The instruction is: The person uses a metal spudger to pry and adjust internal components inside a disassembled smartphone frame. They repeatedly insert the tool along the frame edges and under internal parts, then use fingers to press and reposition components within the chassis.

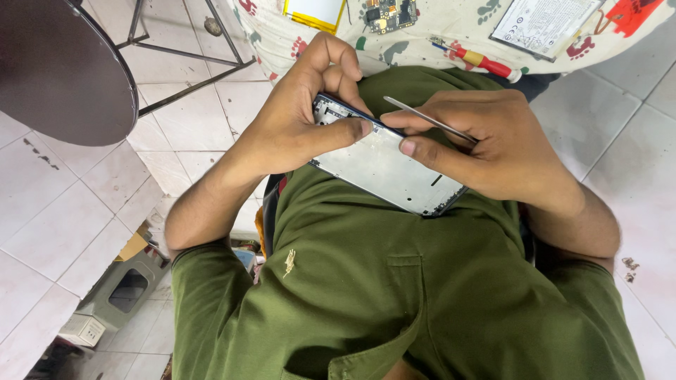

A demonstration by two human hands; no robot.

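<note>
White floor tiles surround me; nearest, over my green shirt, my left hand [303, 119] fingers pinch the phone frame [384, 169], its long axis slanting down-right. My right hand [493, 148] fingers pinch metal tweezers [429, 119] above it. Beyond, a patterned cloth [451, 28] carries a red screwdriver [479, 60].

White tiled floor [77, 204], stained in places. Dark round stool [63, 67] on a metal frame [179, 53] stands nearby. Grey plastic step stool [123, 285] sits low beside it.

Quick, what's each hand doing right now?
Left hand: closed, gripping the opened phone frame at its top end.
Right hand: closed, pinching metal tweezers over the frame.
</note>
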